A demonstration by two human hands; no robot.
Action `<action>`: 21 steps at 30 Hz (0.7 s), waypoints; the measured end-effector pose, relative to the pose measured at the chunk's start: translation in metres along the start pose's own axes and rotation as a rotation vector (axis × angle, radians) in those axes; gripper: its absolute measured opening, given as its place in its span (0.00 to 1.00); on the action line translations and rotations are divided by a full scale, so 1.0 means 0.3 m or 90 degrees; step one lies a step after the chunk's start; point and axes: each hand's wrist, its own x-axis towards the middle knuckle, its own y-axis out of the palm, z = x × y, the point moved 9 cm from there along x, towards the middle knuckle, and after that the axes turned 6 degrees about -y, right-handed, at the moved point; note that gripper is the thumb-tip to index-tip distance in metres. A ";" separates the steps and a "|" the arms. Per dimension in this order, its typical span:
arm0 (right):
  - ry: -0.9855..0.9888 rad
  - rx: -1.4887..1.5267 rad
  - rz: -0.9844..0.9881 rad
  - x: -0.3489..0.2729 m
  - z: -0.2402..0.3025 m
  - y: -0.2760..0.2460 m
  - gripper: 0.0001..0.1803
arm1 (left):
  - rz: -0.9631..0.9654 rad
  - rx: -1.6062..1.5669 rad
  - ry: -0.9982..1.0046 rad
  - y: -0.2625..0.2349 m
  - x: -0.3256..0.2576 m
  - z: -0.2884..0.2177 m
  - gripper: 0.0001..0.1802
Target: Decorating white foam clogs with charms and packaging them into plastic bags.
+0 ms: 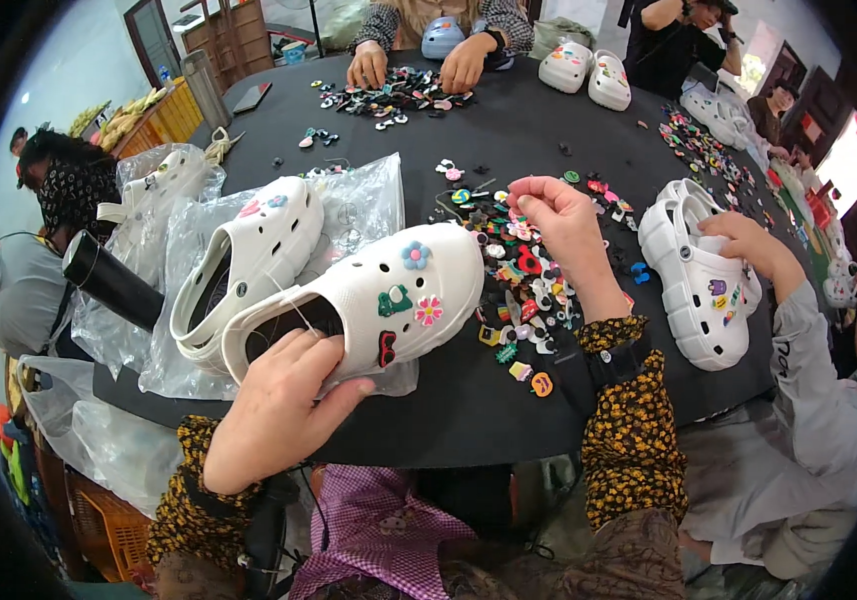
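Note:
My left hand (284, 405) grips a white clog (349, 275) at its heel opening, the fingers reaching inside and the thumb along its side. Charms sit on the clog's upper: a blue flower (416, 255), a green figure (394, 301), a pink flower (429, 311) and red glasses (387, 348). A thin pale strand (294, 300) runs at the opening. Above a pile of colourful shoe charms (529, 265), my right hand (561, 222) is closed in a pinch; what it holds, if anything, is too small to name. Another white clog (254, 245) with charms lies behind the first.
Clear plastic bags (379, 190) lie under and beside the clogs on the black table (399, 420). A black cylinder (114, 280) stands at left. On the right, a co-worker's hand (749, 245) touches white clogs (694, 290). Across the table, another person's hands (464, 65) sort charms.

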 end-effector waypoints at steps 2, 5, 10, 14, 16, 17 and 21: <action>-0.001 -0.005 0.004 0.002 -0.005 0.006 0.10 | -0.052 -0.013 0.008 0.001 0.003 0.001 0.09; -0.021 -0.038 0.027 -0.005 -0.013 0.018 0.10 | -0.097 -0.046 -0.008 -0.002 -0.005 0.015 0.08; -0.188 -0.319 0.157 -0.036 0.023 0.147 0.12 | -0.074 -0.088 -0.056 -0.013 -0.001 0.037 0.08; -0.321 -0.524 0.160 -0.064 0.016 0.175 0.10 | -0.038 -0.097 -0.054 0.009 0.011 0.038 0.11; -0.343 -0.528 0.150 -0.060 0.010 0.173 0.08 | -0.025 -0.104 -0.062 0.022 0.012 0.040 0.12; -0.342 -0.527 0.151 -0.056 0.008 0.165 0.08 | -0.041 -0.090 -0.050 0.022 0.012 0.037 0.13; -0.259 -0.386 0.130 -0.032 0.009 0.136 0.07 | -0.068 -0.106 -0.083 0.007 0.011 0.028 0.12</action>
